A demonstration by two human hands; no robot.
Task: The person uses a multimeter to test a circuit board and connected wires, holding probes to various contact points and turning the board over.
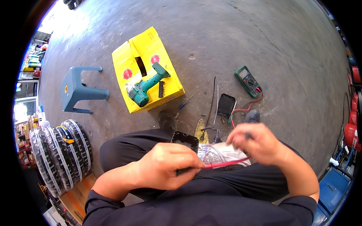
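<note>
My left hand is closed in a pinch over my lap, on one end of a red cable. A dark piece shows beneath its fingers. Toward my right hand the red cable stretches, passing below it. That hand is raised with fingers curled round a small black piece, whose kind I cannot make out. Behind my left hand lies an open black plastic casing, partly hidden. On the floor ahead, a dark green multimeter has a red test lead running toward my right hand.
A yellow cardboard box carries a green cordless power tool and a black bit holder. Near my feet lie a black casing half and a screwdriver. A blue stool and wrapped tyres stand left.
</note>
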